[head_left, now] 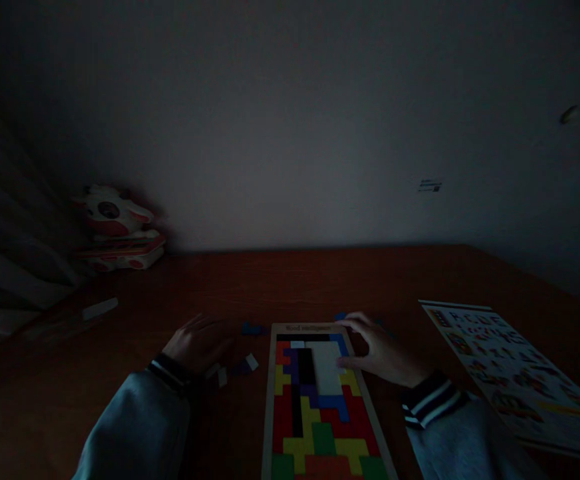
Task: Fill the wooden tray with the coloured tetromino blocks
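A wooden puzzle board [268,427] lies on the table before me, mostly filled with coloured block pieces, with a pale gap in its upper part. My right hand [383,350] is at the board's upper right, thumb over the pale gap and index finger at the top corner, fingers apart. By that fingertip sits a blue piece [340,317] outside the frame. My left hand [203,343] rests low over the table left of the board, fingers stretched out in shadow. Close to it are white pieces [222,377] and another blue piece [253,328].
A printed sheet [510,367] with coloured pictures lies on the right of the brown table [300,280]. A cow-shaped toy [117,230] stands at the back left by a curtain [10,220]. A white strip [100,309] lies at the left. Behind is a wall [290,133].
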The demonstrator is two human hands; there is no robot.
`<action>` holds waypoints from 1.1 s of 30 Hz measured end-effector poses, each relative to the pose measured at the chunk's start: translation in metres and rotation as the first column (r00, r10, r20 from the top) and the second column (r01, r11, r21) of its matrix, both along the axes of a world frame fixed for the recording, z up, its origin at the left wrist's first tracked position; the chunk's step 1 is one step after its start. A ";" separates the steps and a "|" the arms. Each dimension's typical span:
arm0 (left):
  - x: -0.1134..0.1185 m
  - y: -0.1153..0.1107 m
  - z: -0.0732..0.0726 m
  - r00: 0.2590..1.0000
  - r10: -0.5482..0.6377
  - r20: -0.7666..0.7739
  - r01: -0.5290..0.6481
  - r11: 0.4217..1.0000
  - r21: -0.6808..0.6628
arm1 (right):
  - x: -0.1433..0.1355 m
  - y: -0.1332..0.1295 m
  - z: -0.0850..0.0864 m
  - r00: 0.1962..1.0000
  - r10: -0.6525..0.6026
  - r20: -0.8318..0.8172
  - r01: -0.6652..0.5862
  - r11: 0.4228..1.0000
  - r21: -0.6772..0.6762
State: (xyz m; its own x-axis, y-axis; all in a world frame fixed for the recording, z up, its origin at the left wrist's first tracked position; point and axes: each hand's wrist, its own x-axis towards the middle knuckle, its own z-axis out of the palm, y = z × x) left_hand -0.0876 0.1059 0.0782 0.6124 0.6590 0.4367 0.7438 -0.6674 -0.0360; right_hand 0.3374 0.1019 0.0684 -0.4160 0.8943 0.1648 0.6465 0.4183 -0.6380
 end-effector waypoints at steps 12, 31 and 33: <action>0.029 -0.027 -0.002 0.984 -0.124 0.125 0.151 0.960 -0.236 | 0.004 0.003 0.002 0.999 0.032 0.005 -0.031 0.999 -0.027; 0.031 -0.019 -0.013 0.926 -0.025 0.376 0.207 0.868 -0.451 | 0.010 0.008 0.006 0.910 -0.359 0.207 0.290 0.908 0.302; 0.038 -0.019 -0.014 0.887 0.049 0.460 0.165 0.895 -0.414 | 0.017 0.011 0.001 0.866 -0.418 0.275 0.334 0.892 0.306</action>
